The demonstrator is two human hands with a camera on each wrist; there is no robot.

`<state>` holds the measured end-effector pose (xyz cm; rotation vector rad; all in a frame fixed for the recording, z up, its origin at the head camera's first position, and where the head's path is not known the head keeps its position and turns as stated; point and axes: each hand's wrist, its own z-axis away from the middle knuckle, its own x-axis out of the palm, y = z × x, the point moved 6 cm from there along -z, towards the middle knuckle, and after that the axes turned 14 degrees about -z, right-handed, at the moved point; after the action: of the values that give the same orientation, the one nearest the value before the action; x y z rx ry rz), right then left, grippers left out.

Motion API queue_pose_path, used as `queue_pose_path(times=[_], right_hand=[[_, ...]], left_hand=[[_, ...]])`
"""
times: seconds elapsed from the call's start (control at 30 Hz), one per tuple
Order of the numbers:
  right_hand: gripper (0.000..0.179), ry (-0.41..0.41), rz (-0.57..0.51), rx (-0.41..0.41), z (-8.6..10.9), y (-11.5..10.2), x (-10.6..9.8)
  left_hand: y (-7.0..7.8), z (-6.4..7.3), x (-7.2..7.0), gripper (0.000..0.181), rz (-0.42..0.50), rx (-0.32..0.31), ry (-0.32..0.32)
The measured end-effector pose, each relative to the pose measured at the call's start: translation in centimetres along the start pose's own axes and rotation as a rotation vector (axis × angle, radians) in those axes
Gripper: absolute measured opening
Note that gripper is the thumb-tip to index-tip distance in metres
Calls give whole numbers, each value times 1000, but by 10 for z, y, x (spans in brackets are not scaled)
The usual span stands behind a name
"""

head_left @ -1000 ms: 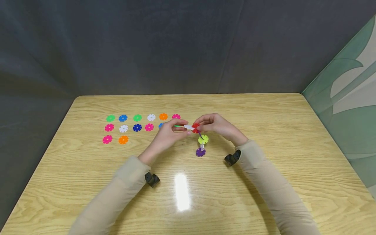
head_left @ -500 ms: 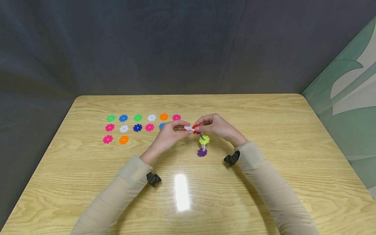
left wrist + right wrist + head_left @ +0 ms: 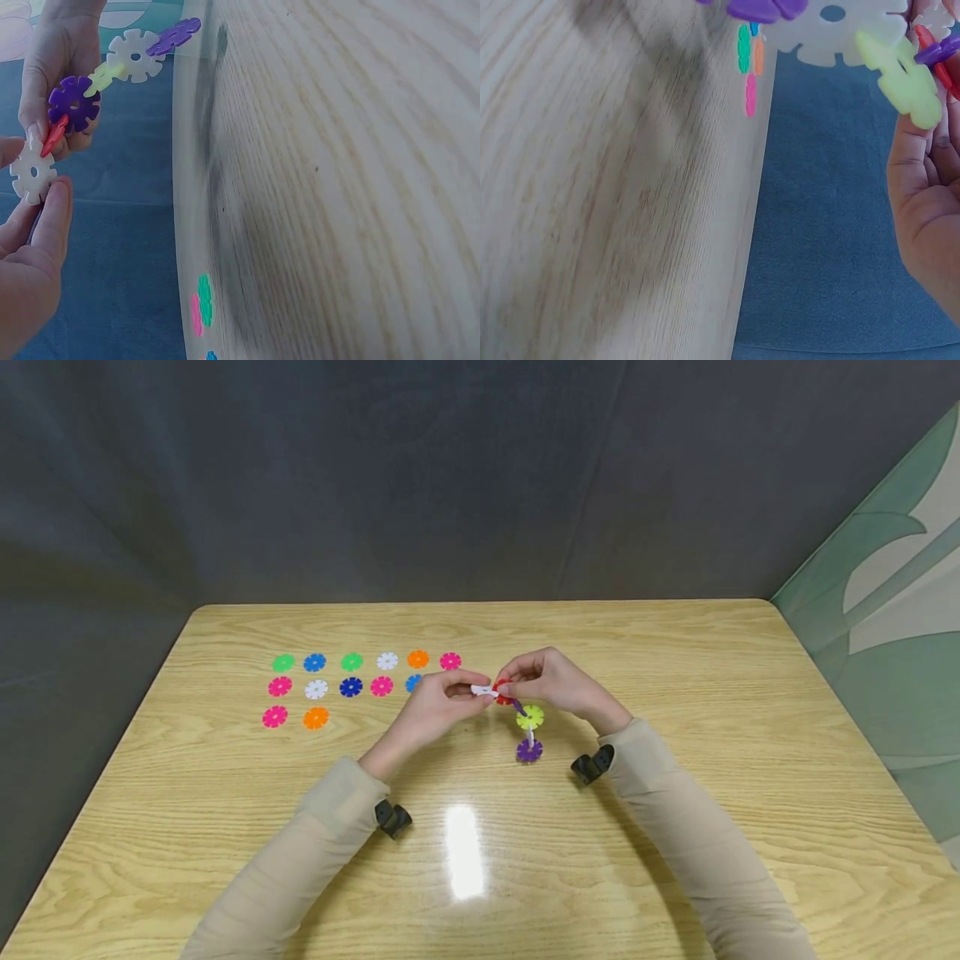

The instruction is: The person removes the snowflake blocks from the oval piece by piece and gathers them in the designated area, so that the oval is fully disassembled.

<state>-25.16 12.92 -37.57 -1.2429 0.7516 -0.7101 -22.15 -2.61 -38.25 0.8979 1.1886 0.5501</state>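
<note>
Both hands meet above the middle of the table, on a chain of notched interlocking discs. My left hand (image 3: 438,703) pinches the white disc (image 3: 34,172) at the chain's upper end, between thumb and fingers. My right hand (image 3: 558,683) grips the red disc (image 3: 505,698) beside it, partly covering it. White and red touch at their edges; how deep the slots sit I cannot tell. From the red one hang a purple disc (image 3: 73,105), a yellow-green disc (image 3: 531,718), a second white disc (image 3: 135,56) and a purple end disc (image 3: 528,751).
Loose discs lie flat in rows on the wooden table (image 3: 675,693), left of the hands, among them a green disc (image 3: 283,662), a dark blue disc (image 3: 351,687) and an orange disc (image 3: 316,717). A dark curtain (image 3: 450,485) stands behind the table.
The hanging part of the chain has swung to the right and turned a little. The white disc has tilted slightly between my left fingers. Both hands have barely moved.
</note>
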Motion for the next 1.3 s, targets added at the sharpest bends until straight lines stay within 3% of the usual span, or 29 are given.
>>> queue_pose_path(times=[0.17, 0.43, 0.9, 1.1, 1.3], right_hand=[[17, -21, 22, -3, -1, 0, 1], [19, -44, 18, -11, -3, 1, 1], [19, -92, -6, 6, -1, 1, 1], [25, -23, -20, 65, -1, 8, -5], [24, 34, -82, 76, -1, 12, -10]], left_hand=[[-1, 0, 1, 33, 18, -5, -13], [-5, 2, 0, 36, 138, -66, -66], [-4, 1, -1, 37, 92, -36, -38], [-12, 0, -14, 41, 82, -85, 17], [-24, 6, -23, 48, 57, -132, -1]])
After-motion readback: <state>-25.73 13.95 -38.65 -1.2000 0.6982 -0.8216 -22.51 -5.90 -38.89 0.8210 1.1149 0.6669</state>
